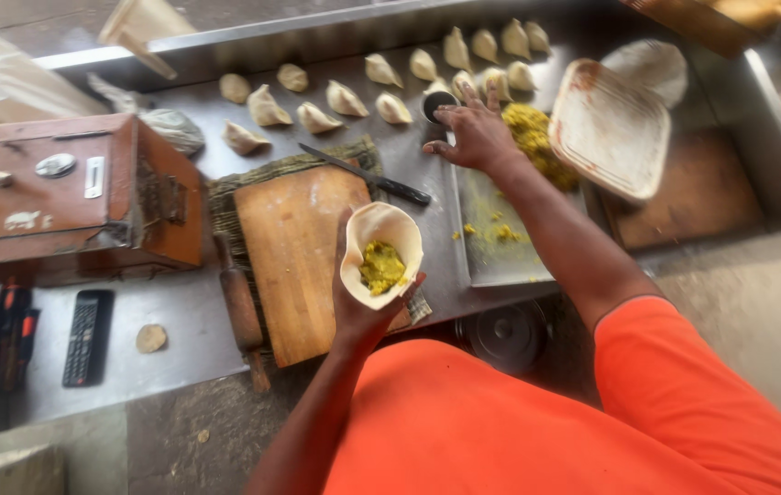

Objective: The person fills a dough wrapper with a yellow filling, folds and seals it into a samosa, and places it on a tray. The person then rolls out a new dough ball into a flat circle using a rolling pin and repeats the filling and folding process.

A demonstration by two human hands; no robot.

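Pale dough cone (381, 240) held yellow filling (381, 266); the board (294, 247) was tan wood, the worktop (180, 312) grey steel, the sleeve (684, 385) orange.

Left hand (365, 307) cupped, palm up; right hand (475, 136) stretched forward, fingers spread.

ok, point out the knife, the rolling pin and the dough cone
knife (368, 176): head view, on the dark blade near its middle.
rolling pin (240, 307): head view, on the wooden barrel.
dough cone (389, 226): head view, on the upper inner wall, above the yellow filling.
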